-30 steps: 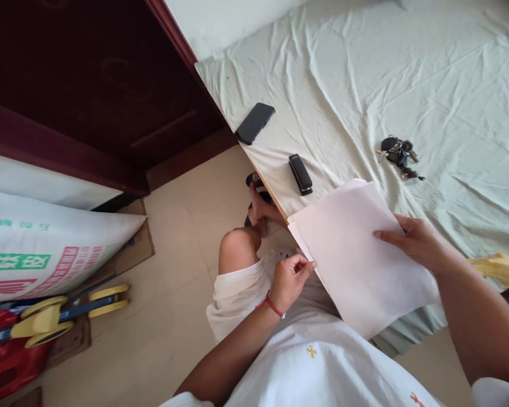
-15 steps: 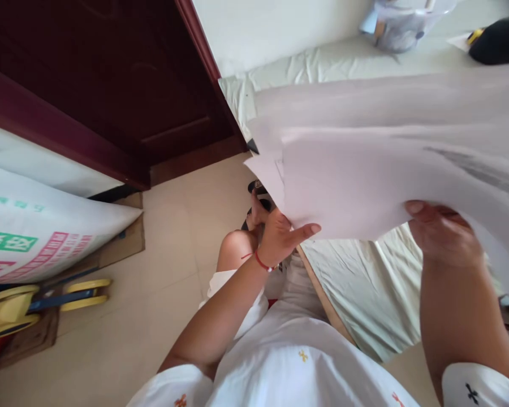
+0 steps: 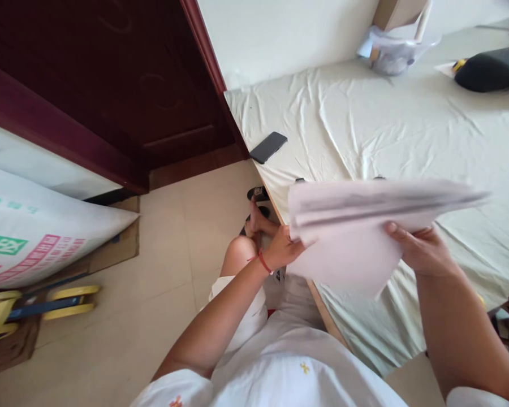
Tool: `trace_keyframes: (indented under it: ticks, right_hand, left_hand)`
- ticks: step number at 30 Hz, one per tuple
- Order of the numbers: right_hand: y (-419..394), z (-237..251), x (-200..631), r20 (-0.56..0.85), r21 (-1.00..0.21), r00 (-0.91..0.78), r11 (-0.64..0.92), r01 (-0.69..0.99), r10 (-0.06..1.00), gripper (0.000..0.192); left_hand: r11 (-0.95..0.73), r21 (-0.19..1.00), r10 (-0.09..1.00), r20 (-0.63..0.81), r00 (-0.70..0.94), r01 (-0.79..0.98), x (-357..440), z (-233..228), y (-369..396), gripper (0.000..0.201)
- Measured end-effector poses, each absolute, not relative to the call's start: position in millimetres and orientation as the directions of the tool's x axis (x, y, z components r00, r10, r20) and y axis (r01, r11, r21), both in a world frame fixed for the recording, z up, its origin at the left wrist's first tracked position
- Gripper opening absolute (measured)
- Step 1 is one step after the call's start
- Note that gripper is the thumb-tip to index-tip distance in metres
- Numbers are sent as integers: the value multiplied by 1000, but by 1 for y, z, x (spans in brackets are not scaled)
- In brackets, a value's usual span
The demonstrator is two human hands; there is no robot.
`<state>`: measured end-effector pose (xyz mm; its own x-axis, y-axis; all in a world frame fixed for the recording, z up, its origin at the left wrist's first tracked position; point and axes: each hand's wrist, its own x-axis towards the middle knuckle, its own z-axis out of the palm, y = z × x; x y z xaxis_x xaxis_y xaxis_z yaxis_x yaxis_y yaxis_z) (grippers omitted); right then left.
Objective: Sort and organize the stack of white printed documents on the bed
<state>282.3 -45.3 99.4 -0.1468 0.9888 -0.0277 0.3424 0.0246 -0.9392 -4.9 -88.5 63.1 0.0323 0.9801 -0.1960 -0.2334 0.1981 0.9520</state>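
Observation:
Between my two hands is a stack of white paper sheets (image 3: 343, 254), blurred by motion, with dark print showing along its upper folds. My left hand (image 3: 284, 247) pinches the left edge, a red string bracelet on its wrist. At the right side my right hand (image 3: 419, 246) grips the sheets, its thumb lying on top and the other fingers mostly behind. The paper is above the front part of a table with a pale cloth (image 3: 343, 118). Beyond its left corner lies a black phone (image 3: 269, 147) near the table's edge.
A clear plastic tub (image 3: 392, 56) and a black rounded object (image 3: 490, 69) stand at the back of the table. A dark red door (image 3: 110, 73) is at the left. On the floor side are a white printed sack (image 3: 46, 232) and a yellow-wheeled thing (image 3: 70, 301).
The large spread sheets have come down and toward me, and now look smaller and folded over. The phone and more of the tablecloth have come into sight. Both hands keep their hold.

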Motion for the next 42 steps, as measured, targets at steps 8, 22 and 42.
trace_keyframes:
  ticks: [8,22,42]
  right_hand:
    - [-55,78,276,-446,-894,-148,-432,118,883,41]
    - [-25,108,198,321,-349,-495,586,731,808,41]
    - [-31,79,128,252,-357,-744,774,522,619,24]
  left_hand:
    - [322,911,941,-278,194,-258,-2,13,-134,59]
    - [357,691,901,-431,37,-628,0,9,-130,64]
    - [49,929,960,-145,-239,-367,9,-15,-131,48]
